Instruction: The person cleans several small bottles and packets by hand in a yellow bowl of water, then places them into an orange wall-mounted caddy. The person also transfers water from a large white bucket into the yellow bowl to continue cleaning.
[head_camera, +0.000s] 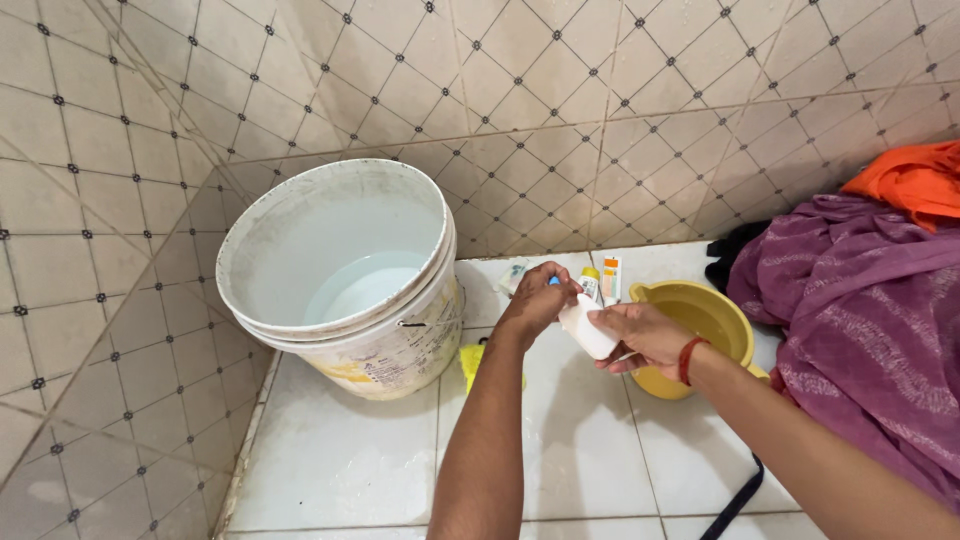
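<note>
- Holding a small white bottle (587, 328) over the white floor tiles (350, 460), both hands on it, roughly in the middle of the shot.
- Right hand (645, 335) is wrapped around the bottle body from below, fingers curled and pressed against it, bottle tilted so its top points up-left. A red thread band (688, 360) sits on that wrist.
- Left hand (535, 300) is at the top end, fingertips bunched together and pinching a blue cap (554, 281). Can't tell if the cap is on tight or loose.
- Bucket (345, 275): big, white, grubby, sits left of the hands in the corner, tilted a bit toward the camera, with some water in the bottom.
- Yellow tub (715, 315) on the floor just right of the hands, partly hidden behind the right hand.
- Something small and yellow (470, 362) is on the floor between the bucket and the left forearm, mostly hidden.
- A few small packets and a little bottle (600, 280) stand against the wall just behind the hands, too small to make out.
- Purple cloth (860, 310) piled up on the far right, with orange cloth (915, 180) on top of it.
- Dark strap (735, 500) lies on the floor under the right forearm.
</note>
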